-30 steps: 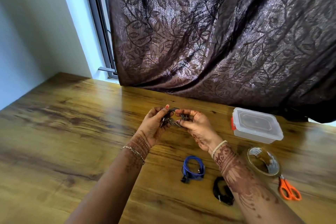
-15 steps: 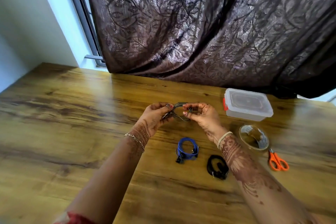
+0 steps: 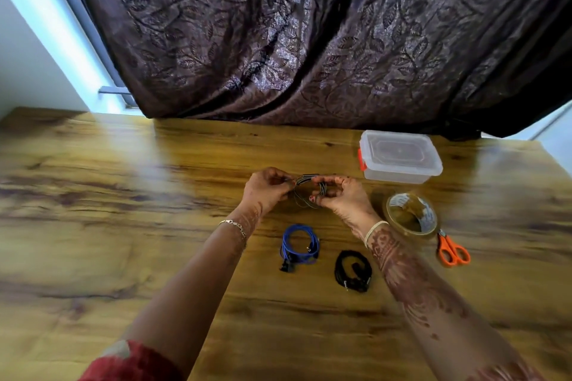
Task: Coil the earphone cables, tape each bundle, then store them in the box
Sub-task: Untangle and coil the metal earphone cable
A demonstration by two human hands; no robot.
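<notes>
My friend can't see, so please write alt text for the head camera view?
The left hand and right hand pinch a dark earphone coil over a wooden table. Nearby lie a blue coil, a black coil, a closed clear box, tape and orange scissors.

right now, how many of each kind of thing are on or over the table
earphone cables: 3 (blue cable, black cable, grey cable pinched between left hand and right hand)
box: 1
tape roll: 1
scissors: 1
total: 6
</notes>
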